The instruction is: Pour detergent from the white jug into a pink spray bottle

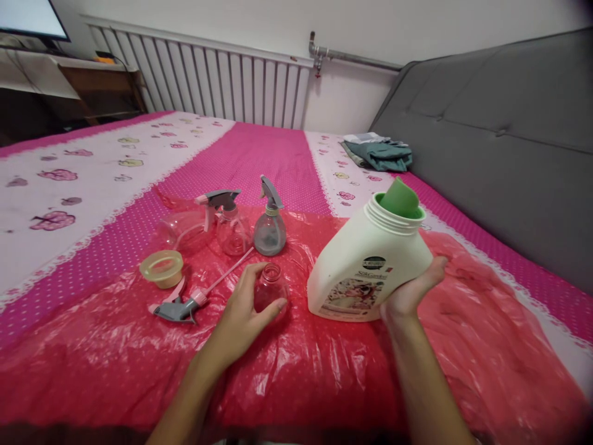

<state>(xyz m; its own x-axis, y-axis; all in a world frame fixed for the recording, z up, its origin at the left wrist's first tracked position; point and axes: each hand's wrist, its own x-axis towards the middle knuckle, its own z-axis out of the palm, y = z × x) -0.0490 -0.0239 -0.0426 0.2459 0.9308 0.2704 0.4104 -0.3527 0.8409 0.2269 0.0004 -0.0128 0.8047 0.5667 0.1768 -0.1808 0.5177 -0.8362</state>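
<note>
My left hand (248,312) is wrapped round a small clear bottle (270,287) with an uncovered neck, standing on the red plastic sheet (296,383). My right hand (410,290) grips the lower right side of a large white jug (359,266), which leans to the right. A green piece (401,199) sticks out of the jug's wide mouth. Left of my left hand lies a grey and pink spray head (178,307) with its pink tube. A yellowish translucent cup (162,269) sits behind it. Farther back are a grey spray bottle (270,232) and a clear spray bottle (231,232).
Another clear bottle (178,230) lies at the back left of the sheet. Beneath is a bed with a pink and white cover (269,157). Folded clothes (377,151) rest near the grey headboard (486,105). A radiator (208,74) lines the wall.
</note>
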